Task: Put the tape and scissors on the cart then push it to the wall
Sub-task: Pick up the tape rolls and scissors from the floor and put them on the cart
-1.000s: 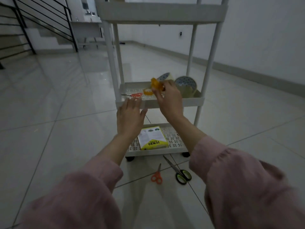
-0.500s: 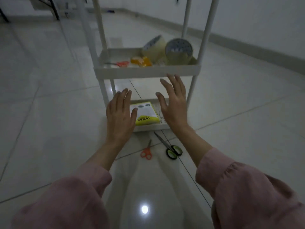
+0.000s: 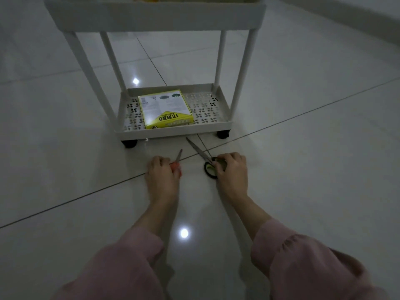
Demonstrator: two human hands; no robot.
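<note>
Two pairs of scissors lie on the tiled floor just in front of the white cart (image 3: 173, 133). My left hand (image 3: 161, 176) is closed around the handles of the small orange scissors (image 3: 178, 158), whose blade points toward the cart. My right hand (image 3: 232, 172) grips the black-and-green handles of the larger scissors (image 3: 198, 149), whose long blades reach toward the cart's bottom shelf. The middle shelf (image 3: 155, 17) crosses the top of the view; its contents are almost wholly hidden.
A yellow JUMBO box (image 3: 165, 109) lies on the cart's perforated bottom shelf. Black casters (image 3: 129, 144) sit under the front corners. Pale glossy tiles surround the cart, and a wall skirting (image 3: 357, 18) runs along the upper right.
Both hands dropped from the cart's middle shelf down to the floor and closed on the two pairs of scissors. The view tilted down, so the middle shelf moved up out of sight.
</note>
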